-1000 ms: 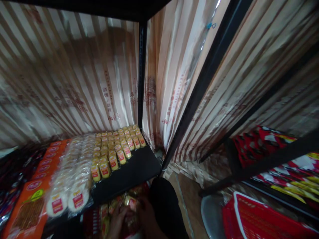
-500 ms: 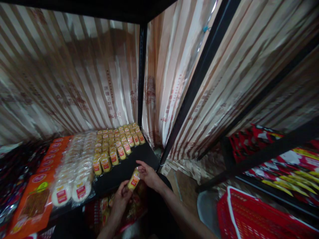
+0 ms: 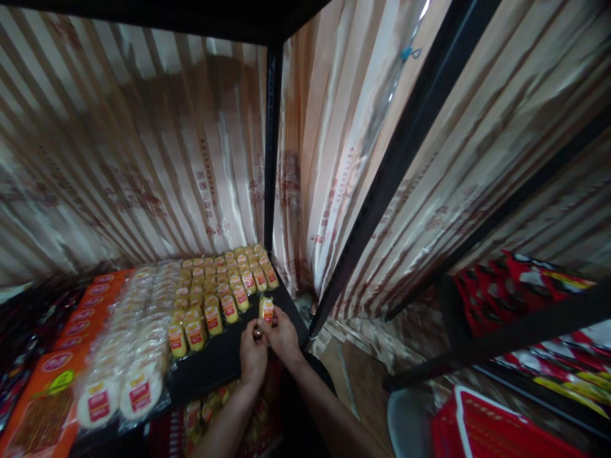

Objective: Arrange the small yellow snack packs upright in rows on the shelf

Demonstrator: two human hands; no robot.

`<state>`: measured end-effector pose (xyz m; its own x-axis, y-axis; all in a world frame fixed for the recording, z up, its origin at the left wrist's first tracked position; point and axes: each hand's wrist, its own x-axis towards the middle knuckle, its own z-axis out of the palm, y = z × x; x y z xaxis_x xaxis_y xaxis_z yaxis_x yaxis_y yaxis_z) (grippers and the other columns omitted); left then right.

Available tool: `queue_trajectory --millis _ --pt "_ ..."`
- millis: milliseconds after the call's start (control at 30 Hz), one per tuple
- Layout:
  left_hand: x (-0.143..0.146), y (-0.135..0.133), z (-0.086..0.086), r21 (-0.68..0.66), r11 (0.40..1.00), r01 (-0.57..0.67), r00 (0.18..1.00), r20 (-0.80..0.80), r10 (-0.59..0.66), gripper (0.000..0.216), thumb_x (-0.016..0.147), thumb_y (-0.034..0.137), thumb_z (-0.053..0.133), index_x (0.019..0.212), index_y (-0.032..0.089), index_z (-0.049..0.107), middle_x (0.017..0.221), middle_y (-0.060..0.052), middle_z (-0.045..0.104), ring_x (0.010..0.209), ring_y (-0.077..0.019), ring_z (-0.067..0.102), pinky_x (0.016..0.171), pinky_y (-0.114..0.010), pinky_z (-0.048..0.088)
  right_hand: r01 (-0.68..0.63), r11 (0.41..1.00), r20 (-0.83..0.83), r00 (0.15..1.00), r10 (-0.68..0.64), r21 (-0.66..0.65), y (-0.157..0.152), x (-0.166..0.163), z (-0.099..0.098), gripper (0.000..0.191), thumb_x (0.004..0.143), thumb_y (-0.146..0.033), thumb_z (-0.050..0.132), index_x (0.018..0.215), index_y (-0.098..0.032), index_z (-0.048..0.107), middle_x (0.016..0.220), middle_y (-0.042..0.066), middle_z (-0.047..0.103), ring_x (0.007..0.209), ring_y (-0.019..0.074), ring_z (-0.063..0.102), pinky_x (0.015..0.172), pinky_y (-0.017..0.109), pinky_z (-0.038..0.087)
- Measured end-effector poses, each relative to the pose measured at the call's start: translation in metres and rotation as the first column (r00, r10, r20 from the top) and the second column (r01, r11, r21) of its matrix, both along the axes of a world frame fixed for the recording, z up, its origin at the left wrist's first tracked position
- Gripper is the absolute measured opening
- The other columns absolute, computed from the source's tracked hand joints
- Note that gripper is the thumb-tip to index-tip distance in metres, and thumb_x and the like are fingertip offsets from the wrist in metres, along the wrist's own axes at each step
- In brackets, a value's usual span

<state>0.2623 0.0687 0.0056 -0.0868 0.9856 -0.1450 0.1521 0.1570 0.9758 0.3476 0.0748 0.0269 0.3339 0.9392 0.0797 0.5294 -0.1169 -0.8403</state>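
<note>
Yellow packet [image 3: 266,309], lower end out of sight behind the hands [image 3: 283,336]

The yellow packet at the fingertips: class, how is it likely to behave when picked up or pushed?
The yellow packet is probably light: it looks small beside the right hand pinching its lower end. Its surface looks glossy, so it may be slippery. Being taller than wide, it could tip if stood on end and pushed.

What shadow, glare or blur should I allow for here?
Head view: a broad shadow crosses the pleated beige curtain; head view: glare streaks the clear-wrapped round white packs; head view: blur softens the red plastic basket and leaves small print on the held yellow packet unreadable.
</note>
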Motion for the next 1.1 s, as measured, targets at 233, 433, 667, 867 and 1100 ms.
queue_trajectory --millis 233,433,667,867,1100 --pt "0.003 0.033 0.002 0.13 0.991 -0.031 0.959 -0.277 0.066 0.037 0.071 0.015 0.046 0.105 0.012 0.06 0.085 -0.008 0.061 0.078 -0.0156 0.059 0.079 -0.03 0.048 0.013 0.993 0.209 0.977 -0.038 0.121 0.043 -0.002 0.004 0.035 0.073 -0.024 0.054 0.107 -0.017 0.059 0.094 0.011 0.061 0.088 0.0222 0.059 0.078 0.031 0.047" --pt "-0.004 0.045 -0.001 0.029 0.996 -0.079 0.984 -0.157 0.082 0.041 0.07 0.013 0.045 0.109 0.017 0.059 0.088 -0.005 0.063 0.084 -0.0154 0.06 0.081 -0.029 0.047 -0.006 0.992 0.275 0.961 -0.029 0.127 0.07 -0.012 0.006 0.045 0.075 -0.022 0.053 0.119 -0.015 0.049 0.115 0.012 0.057 0.109 0.0241 0.05 0.091 0.034 0.04" --pt "-0.01 0.047 -0.003 -0.013 0.998 -0.06 0.987 -0.152 0.058 0.046 0.07 0.014 0.044 0.115 0.016 0.056 0.101 -0.008 0.063 0.094 -0.0166 0.059 0.085 -0.028 0.045 -0.027 0.983 0.266 0.964 -0.023 0.182 0.074 -0.019 -0.002 0.041 0.076 -0.02 0.053 0.117 -0.015 0.048 0.115 0.012 0.056 0.11 0.0238 0.048 0.092 0.036 0.04" --pt "-0.01 0.048 -0.005 -0.006 0.998 -0.059 0.982 -0.183 0.057 0.045 0.07 0.009 0.041 0.113 0.013 0.057 0.114 -0.011 0.06 0.105 -0.0165 0.054 0.095 -0.028 0.039 -0.002 0.966 0.234 0.97 -0.061 0.257 0.069 -0.02 -0.017 0.028 0.079 -0.017 0.045 0.106 -0.017 0.054 0.105 0.011 0.056 0.101 0.0225 0.05 0.09 0.036 0.042" --pt "-0.014 0.041 0.005 0.039 0.999 -0.017 0.977 -0.212 0.025 0.045 0.069 0.01 0.041 0.111 0.013 0.057 0.106 -0.01 0.063 0.098 -0.0163 0.058 0.091 -0.028 0.043 -0.019 0.955 0.227 0.973 -0.05 0.295 0.061 -0.022 -0.017 0.03 0.079 -0.017 0.045 0.107 -0.017 0.055 0.108 0.012 0.054 0.103 0.0227 0.049 0.091 0.038 0.042"
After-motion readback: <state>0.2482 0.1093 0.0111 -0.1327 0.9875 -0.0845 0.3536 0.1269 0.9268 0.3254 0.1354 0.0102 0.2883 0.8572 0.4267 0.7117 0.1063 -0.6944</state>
